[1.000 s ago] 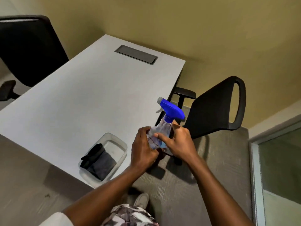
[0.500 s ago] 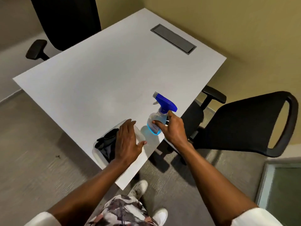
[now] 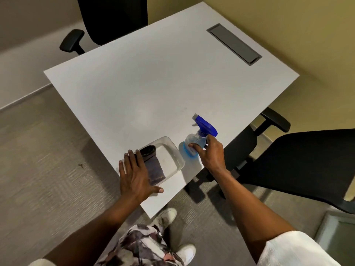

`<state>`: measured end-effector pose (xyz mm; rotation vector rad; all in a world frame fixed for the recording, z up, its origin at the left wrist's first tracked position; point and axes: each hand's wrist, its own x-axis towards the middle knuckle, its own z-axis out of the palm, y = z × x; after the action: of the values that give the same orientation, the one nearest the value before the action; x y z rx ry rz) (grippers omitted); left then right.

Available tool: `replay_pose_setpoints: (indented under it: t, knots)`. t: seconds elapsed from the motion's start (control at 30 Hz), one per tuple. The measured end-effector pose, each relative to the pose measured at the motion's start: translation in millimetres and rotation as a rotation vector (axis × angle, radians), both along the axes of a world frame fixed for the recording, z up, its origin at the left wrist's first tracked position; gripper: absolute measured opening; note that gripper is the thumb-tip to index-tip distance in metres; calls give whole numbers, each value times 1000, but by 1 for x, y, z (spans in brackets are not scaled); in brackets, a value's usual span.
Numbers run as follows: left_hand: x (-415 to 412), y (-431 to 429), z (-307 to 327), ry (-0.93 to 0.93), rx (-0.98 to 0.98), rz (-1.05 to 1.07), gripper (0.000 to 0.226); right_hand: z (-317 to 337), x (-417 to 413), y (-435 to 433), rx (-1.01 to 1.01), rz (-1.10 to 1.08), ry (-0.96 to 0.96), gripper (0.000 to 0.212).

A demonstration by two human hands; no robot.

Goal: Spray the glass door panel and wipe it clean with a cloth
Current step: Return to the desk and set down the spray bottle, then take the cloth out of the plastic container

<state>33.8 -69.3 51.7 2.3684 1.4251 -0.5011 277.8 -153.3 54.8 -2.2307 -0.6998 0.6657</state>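
Observation:
A clear spray bottle (image 3: 194, 141) with a blue trigger head stands on the white table (image 3: 153, 89) near its front right edge. My right hand (image 3: 210, 153) is wrapped around the bottle's body. Left of it sits a clear plastic tray (image 3: 173, 156) holding a dark folded cloth (image 3: 154, 167). My left hand (image 3: 134, 177) hovers flat with spread fingers over the tray's near end and part of the cloth, holding nothing. A strip of the glass door panel (image 3: 338, 233) shows at the lower right corner.
A black office chair (image 3: 299, 166) stands close on the right of the table, another black chair (image 3: 107, 18) at the far side. A grey cable hatch (image 3: 233, 44) is set into the tabletop. Grey carpet lies below, with my shoes (image 3: 184, 252) near the table corner.
The bottle came down from both hands in the air onto the table, right hand still on it. My left hand let go and moved left over the tray and cloth.

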Motion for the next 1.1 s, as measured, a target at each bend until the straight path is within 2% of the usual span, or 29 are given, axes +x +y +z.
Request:
replay_pose_setpoints:
  t: [0.33, 0.47, 0.57, 0.67, 0.73, 0.9, 1.0, 1.1]
  knots:
    - [-2, -1, -2, 7, -40, -18, 175, -6, 2, 10, -78, 23, -27, 66]
    - [-4, 1, -7, -13, -45, 6, 176, -7, -3, 6, -165, -16, -2, 83]
    - [-6, 1, -11, -53, -55, 23, 178, -7, -20, -2, -284, -196, 56, 94]
    - [-14, 2, -17, -119, -74, 66, 182, -5, -54, -16, -320, -395, 153, 78]
    - [-23, 4, -22, -145, -66, 112, 184, -4, -80, -21, -296, -414, 235, 61]
    - [-44, 9, -31, -216, -111, 223, 190, 1, -116, -4, -206, -207, 217, 27]
    - [-50, 9, -33, -218, -131, 235, 186, -1, -120, 20, -176, -27, 152, 20]
    - [-50, 9, -36, -232, -133, 238, 183, -11, -120, 45, -263, 212, 29, 22]
